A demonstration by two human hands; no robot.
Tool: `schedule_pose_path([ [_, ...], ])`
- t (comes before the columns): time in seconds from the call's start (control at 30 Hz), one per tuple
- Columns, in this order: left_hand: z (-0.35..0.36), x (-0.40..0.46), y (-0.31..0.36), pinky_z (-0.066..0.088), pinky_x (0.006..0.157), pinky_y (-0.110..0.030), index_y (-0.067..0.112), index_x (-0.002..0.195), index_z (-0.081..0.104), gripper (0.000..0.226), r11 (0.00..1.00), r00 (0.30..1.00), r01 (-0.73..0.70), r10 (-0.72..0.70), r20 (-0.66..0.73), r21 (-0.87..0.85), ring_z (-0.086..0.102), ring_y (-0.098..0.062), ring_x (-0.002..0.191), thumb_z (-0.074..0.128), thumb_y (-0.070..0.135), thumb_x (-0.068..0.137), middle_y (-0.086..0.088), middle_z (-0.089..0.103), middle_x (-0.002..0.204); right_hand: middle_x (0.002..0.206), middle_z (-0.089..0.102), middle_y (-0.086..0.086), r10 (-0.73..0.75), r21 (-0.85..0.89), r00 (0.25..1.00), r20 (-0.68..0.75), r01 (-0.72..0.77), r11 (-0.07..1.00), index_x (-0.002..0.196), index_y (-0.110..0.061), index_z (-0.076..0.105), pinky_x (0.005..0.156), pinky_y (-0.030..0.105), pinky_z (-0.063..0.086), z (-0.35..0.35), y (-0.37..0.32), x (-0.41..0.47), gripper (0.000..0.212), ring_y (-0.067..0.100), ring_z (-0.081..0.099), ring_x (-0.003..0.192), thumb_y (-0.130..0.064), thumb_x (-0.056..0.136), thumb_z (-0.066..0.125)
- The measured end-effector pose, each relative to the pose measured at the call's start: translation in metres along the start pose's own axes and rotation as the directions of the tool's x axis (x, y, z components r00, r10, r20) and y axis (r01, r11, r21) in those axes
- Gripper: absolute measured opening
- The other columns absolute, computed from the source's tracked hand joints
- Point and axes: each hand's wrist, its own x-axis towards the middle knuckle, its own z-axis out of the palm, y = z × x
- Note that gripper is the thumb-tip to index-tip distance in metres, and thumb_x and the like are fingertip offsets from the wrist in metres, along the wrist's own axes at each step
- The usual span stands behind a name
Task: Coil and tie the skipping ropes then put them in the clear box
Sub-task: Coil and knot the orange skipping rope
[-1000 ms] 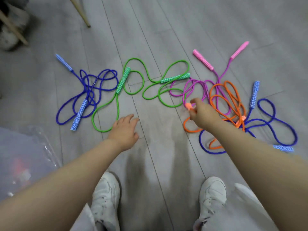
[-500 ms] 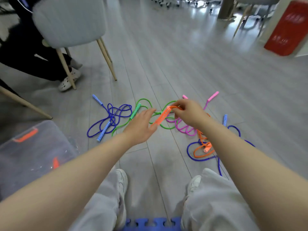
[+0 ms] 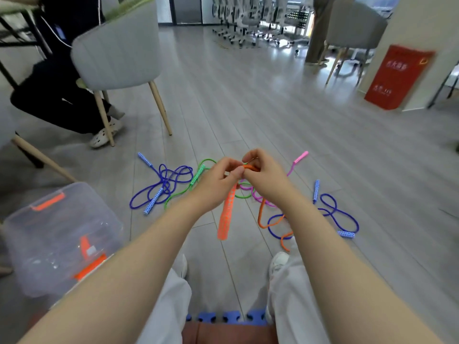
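Left hand (image 3: 215, 186): centre of frame, raised above the floor, fingers curled, thumb and forefinger pinching the orange rope (image 3: 262, 214) where it meets its handle

Right hand (image 3: 265, 175): just right of the left hand, touching it, fingers curled round the same rope at its top bend

Orange handle (image 3: 226, 214): hangs down from the left hand, near upright, lower end free

Orange rope, remainder: runs from the right hand down to the floor (image 3: 248, 108), lower right of centre, lying across a blue rope

Blue rope, right (image 3: 340, 214): loose on the floor, centre right, one handle upright in frame, the other flat at its far right end

Blue rope, left (image 3: 161, 187): loose tangle on the floor, left of the hands

Green rope (image 3: 196, 177): on the floor between the left blue rope and the hands, partly hidden behind them

Pink rope (image 3: 299, 158): on the floor behind the right hand, one handle showing upper right of it

Clear box (image 3: 57, 234): lower left of frame, on the floor, orange clips, well apart from the ropes

Grey chair (image 3: 119, 50): upper left, a seated person's dark legs beside it

Red bin (image 3: 397, 75): upper right
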Motion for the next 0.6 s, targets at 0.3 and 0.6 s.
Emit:
schedule_pose_path([
  [0.3,-0.019,0.003,-0.016,0.048,0.066,-0.030,0.018,0.090,0.057,0.014,0.999,0.975,0.047,-0.041,-0.219,0.021,0.051,-0.012,0.064,0.047,0.023,0.099,0.002,0.053,0.071,0.084,0.063,-0.002,0.081,-0.473,0.989,0.127,-0.011,0.881,0.090,-0.024,0.063,0.059,0.025,0.041,-0.019,0.028,-0.004,0.009,0.019,0.057,0.078,-0.016,0.087,0.059],
  [0.6,-0.024,0.028,-0.040,0.041,0.054,-0.023,0.016,0.086,0.050,0.022,0.792,0.765,-0.001,-0.393,-0.511,-0.611,0.041,-0.008,0.052,0.036,0.018,0.103,0.002,0.046,0.072,0.084,0.065,0.002,0.154,-0.563,0.988,-0.030,-0.144,0.814,0.095,-0.013,0.068,0.069,0.029,0.048,-0.048,0.052,0.019,0.013,0.023,0.062,0.083,-0.012,0.090,0.055],
])
